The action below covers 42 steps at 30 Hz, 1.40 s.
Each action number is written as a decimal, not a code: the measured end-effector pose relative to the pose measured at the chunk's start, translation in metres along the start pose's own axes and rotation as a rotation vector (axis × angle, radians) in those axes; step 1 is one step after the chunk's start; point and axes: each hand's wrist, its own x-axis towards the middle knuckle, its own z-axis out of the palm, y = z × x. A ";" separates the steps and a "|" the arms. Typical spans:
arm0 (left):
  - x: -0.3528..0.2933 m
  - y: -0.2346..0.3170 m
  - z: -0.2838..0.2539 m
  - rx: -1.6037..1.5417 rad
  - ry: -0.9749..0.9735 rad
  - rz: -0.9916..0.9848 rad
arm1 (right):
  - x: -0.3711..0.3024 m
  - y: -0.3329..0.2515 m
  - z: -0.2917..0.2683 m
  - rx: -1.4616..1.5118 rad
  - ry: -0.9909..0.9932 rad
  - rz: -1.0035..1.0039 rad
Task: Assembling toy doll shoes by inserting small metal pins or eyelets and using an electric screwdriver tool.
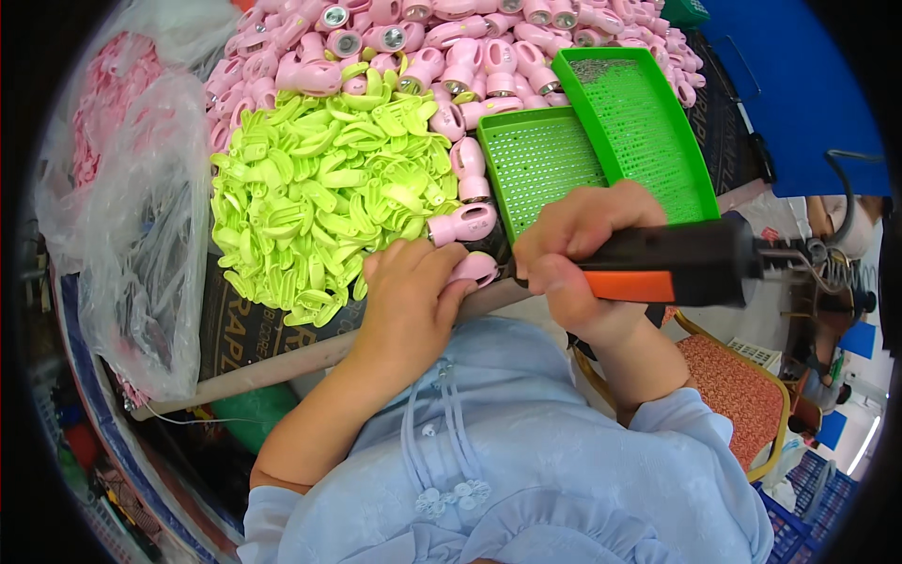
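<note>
My left hand [409,291] is closed round a small pink flashlight body [477,269] at the table's near edge, its rounded end showing past my fingers. In my right hand [587,249] is a black electric screwdriver [700,261] with an orange patch, its back end to the right and its front pointing left at the held piece. The screwdriver's tip is hidden, so I cannot tell if it touches. Beyond my left hand lies a heap of yellow-green curved plastic pieces [329,188]. Two more pink flashlight bodies [470,223] lie just past the held one.
A big pile of pink flashlight bodies [460,61] covers the far side. Two green trays, one flat [489,160] and one [700,183] resting on it with small metal parts, stand right. Clear plastic bags [141,254] lie left. A red-seated chair [733,399] stands lower right.
</note>
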 end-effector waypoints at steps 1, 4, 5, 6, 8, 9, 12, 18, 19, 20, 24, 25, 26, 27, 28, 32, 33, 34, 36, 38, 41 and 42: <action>-0.001 -0.001 -0.003 0.000 -0.014 -0.007 | 0.006 -0.001 -0.003 -0.023 -0.098 -0.014; -0.005 -0.005 -0.003 -0.005 -0.019 0.021 | 0.016 -0.008 -0.013 0.024 -0.160 -0.081; -0.007 -0.005 -0.002 0.002 -0.020 0.031 | 0.023 -0.016 -0.021 0.073 -0.188 -0.163; -0.011 -0.005 0.000 0.004 0.016 0.065 | 0.024 -0.033 -0.028 0.138 -0.108 -0.154; -0.012 -0.003 0.003 0.045 0.054 0.156 | 0.027 -0.054 -0.046 0.062 0.170 -0.180; -0.012 -0.002 0.005 0.100 0.091 0.222 | 0.029 -0.051 -0.059 -0.028 0.346 -0.251; -0.016 -0.002 0.008 0.188 0.101 0.289 | 0.032 -0.045 -0.087 -0.325 0.490 -0.158; -0.017 -0.001 0.010 0.267 0.109 0.309 | 0.027 -0.034 -0.086 -0.313 0.570 -0.106; -0.016 0.000 0.010 0.267 0.098 0.300 | 0.026 -0.036 -0.087 -0.328 0.563 -0.099; -0.016 0.000 0.011 0.268 0.097 0.301 | 0.026 -0.035 -0.087 -0.328 0.565 -0.099; -0.017 0.000 0.012 0.240 0.111 0.283 | 0.026 -0.034 -0.088 -0.275 0.582 -0.107; -0.017 0.000 0.012 0.229 0.118 0.278 | 0.027 -0.034 -0.089 -0.269 0.579 -0.121; -0.017 -0.001 0.012 0.228 0.117 0.280 | 0.027 -0.034 -0.090 -0.270 0.581 -0.121; -0.018 -0.002 0.012 0.229 0.110 0.276 | 0.027 -0.034 -0.091 -0.274 0.582 -0.117; -0.018 -0.002 0.012 0.230 0.102 0.273 | 0.027 -0.033 -0.092 -0.279 0.583 -0.113; -0.018 -0.001 0.012 0.235 0.102 0.272 | 0.027 -0.032 -0.092 -0.283 0.584 -0.123; -0.018 -0.002 0.012 0.235 0.102 0.275 | 0.027 -0.032 -0.092 -0.273 0.582 -0.123; -0.018 -0.002 0.012 0.236 0.101 0.277 | 0.027 -0.032 -0.093 -0.264 0.580 -0.123; -0.018 -0.002 0.012 0.233 0.104 0.281 | 0.026 -0.032 -0.092 -0.257 0.582 -0.126; -0.017 -0.002 0.012 0.230 0.108 0.285 | 0.026 -0.032 -0.092 -0.250 0.583 -0.129; -0.017 -0.003 0.013 0.226 0.111 0.291 | 0.025 -0.031 -0.092 -0.273 0.588 -0.128; -0.017 -0.003 0.013 0.226 0.109 0.293 | 0.026 -0.031 -0.091 -0.263 0.595 -0.128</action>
